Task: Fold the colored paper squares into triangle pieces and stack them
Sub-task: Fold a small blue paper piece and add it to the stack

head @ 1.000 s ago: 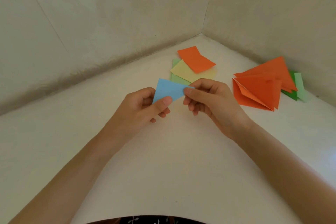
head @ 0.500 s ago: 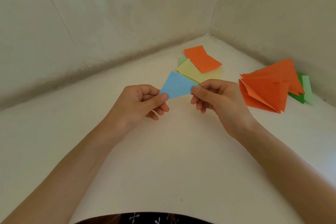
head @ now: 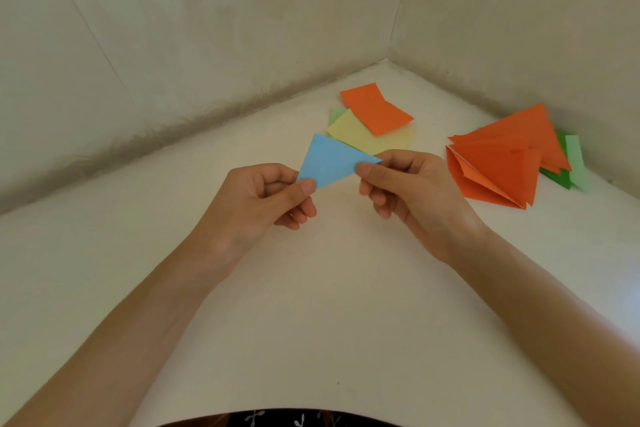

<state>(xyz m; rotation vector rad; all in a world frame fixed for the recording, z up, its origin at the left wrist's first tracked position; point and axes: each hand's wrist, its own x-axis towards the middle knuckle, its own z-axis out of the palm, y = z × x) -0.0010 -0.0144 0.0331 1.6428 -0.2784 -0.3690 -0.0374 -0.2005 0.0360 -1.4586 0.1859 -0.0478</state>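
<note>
Above the white table (head: pixel 311 305), clear of its surface, a blue paper triangle (head: pixel 332 163) is held between 2 hands. The left hand (head: pixel 256 201) pinches its lower left corner between thumb and forefinger, with the other fingers curled underneath. The right hand (head: pixel 412 187) pinches its right tip in the same way. The remaining corner points up and away from the person.

Further back, near where the walls meet, lie the loose sheets: an orange sheet (head: pixel 375 107) rests on a yellow sheet (head: pixel 360 135), and a pale green sheet (head: pixel 336 114) peeks out beneath them. To the right, a fanned stack of orange triangles (head: pixel 498 163) lies on the table, with green pieces (head: pixel 561 177) under its far edge.

The blue piece already looks folded into a triangle, so the step in hand seems to be finishing or checking that fold. Whether another fold is due cannot be told. If the piece is done, the next move calls for 1 hand to let go while the other carries it right and lays it flat on the stack, edges lined up. Thin paper may spring open unless the crease is pressed hard, and the fanned stack could slide if nudged.
</note>
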